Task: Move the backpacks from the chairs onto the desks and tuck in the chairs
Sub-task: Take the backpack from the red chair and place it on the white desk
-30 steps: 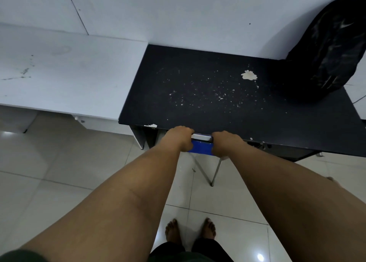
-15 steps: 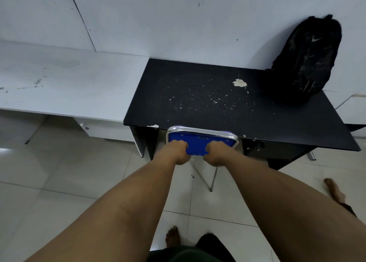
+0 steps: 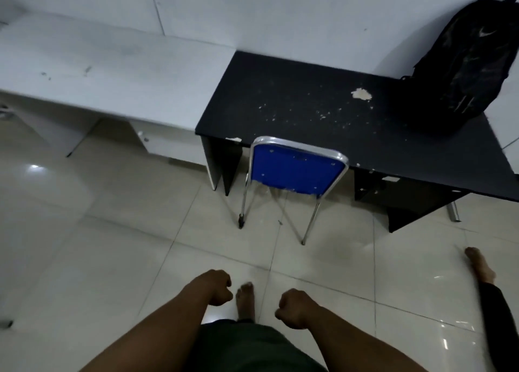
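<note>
A blue chair [image 3: 296, 170] with a chrome frame stands pushed under the black desk [image 3: 295, 113], its seat hidden below the top. A black backpack [image 3: 463, 62] leans upright against the wall on the desk's far right corner. My left hand [image 3: 216, 287] and my right hand [image 3: 295, 307] hang low over the floor tiles, well back from the chair. Both are loosely curled into fists with nothing in them.
A white desk [image 3: 106, 71] adjoins the black one on the left. Another person's bare foot [image 3: 480, 265] and dark trouser leg are on the floor at the right. My own foot [image 3: 245, 301] shows between my hands. Pale glossy tiles cover the floor.
Both hands have let go of the chair's backrest and drawn back toward me. I have stepped back from the desk, so the chair and desk appear farther away.
</note>
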Available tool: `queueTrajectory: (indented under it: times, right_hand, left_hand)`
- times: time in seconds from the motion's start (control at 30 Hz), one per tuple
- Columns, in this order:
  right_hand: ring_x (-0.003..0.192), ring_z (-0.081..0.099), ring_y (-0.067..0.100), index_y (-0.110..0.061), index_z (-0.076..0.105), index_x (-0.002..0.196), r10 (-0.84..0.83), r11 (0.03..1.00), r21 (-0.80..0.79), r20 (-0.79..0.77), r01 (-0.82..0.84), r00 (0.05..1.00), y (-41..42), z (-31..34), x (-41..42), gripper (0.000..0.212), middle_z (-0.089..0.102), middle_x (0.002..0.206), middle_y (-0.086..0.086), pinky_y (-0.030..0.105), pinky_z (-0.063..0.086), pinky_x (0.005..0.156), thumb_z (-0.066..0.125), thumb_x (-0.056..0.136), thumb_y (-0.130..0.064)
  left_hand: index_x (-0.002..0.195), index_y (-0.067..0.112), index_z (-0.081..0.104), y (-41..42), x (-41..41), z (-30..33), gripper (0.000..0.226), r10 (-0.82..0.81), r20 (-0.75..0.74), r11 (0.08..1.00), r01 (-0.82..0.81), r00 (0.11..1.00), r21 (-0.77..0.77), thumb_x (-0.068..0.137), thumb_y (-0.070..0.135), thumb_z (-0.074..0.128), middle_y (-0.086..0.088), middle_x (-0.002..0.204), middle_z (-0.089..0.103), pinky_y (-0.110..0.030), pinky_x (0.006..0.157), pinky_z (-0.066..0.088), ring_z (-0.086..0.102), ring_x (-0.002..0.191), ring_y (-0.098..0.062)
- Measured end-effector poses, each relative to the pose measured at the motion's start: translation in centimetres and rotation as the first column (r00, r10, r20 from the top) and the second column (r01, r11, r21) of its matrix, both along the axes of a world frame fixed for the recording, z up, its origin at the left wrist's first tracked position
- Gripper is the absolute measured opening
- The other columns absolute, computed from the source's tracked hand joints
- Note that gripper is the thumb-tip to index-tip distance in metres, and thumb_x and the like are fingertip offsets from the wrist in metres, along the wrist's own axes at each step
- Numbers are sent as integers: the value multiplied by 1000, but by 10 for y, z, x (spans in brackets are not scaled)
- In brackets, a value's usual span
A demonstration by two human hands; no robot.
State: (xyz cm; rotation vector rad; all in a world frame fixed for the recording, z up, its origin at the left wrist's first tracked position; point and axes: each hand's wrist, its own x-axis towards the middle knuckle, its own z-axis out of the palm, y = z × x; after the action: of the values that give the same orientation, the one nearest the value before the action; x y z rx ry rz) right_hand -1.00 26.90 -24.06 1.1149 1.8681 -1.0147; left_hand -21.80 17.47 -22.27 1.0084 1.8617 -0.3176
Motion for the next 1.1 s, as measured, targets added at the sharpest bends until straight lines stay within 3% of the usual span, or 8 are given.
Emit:
queueTrajectory:
  times: [0.1,0.2,0.33,0.47,0.77,0.93,1.03,1.1]
  right_hand:
    - [77,56,15,-11,54,74,-3,1000,20,-2,3,1000,-23,-8,29,29,55,80,1,26,46,77,51,94,-32]
    - [86,63,22,4,67,96,-76,994,73,-56,80,996,-45,-11,48,34,69,99,12,27,47,72,53,93,-27]
    - [102,65,26,5,66,112,-45,998,51,-60,48,997,-76,-5,54,39,69,112,15,35,53,86,56,91,-26]
    - [105,62,24,1,66,112,55,997,56,-78,-51,995,-94,1,41,36,67,114,12,30,51,85,54,93,-27]
    - [106,64,30,5,66,111,200,974,134,-117,-184,973,-140,19,-18,37,69,113,17,39,53,87,54,89,-23]
    - [77,59,25,-2,57,69,268,958,129,-88,-256,959,-187,17,-50,24,61,74,11,29,42,62,52,85,-19]
    - [100,67,32,8,67,98,259,962,125,-116,-245,959,-228,17,-74,32,71,101,18,42,56,82,54,87,-19]
    - [90,66,26,6,65,87,286,955,114,-112,-274,952,-259,16,-91,28,69,92,16,38,54,77,52,88,-19]
  left_hand:
    - [145,21,44,-39,10,-4,51,89,-19,996,-88,996,33,97,36,53,-5,153,38,-31,110,35,40,137,-22]
    - [144,20,46,-74,29,-5,49,150,12,988,-150,989,20,97,35,52,-4,154,37,-30,111,33,37,140,-21]
    - [141,18,50,-104,51,-1,47,276,69,961,-278,959,10,97,33,53,-6,151,42,-27,107,37,43,136,-22]
    - [143,20,49,-127,59,5,52,387,101,921,-390,917,17,94,34,56,-5,152,43,-28,108,39,44,134,-23]
    - [137,20,54,-215,37,18,46,571,91,813,-577,816,74,96,38,58,-6,140,52,-27,100,41,51,125,-21]
    - [139,20,53,-274,16,19,47,614,82,781,-620,785,80,96,39,57,-6,146,45,-29,104,40,47,130,-22]
    - [138,21,53,-316,-4,20,46,624,80,771,-629,777,100,96,39,57,-5,146,46,-29,104,40,48,130,-22]
    - [138,21,53,-347,-18,20,46,624,75,770,-629,777,105,96,38,56,-5,147,45,-29,104,39,46,131,-22]
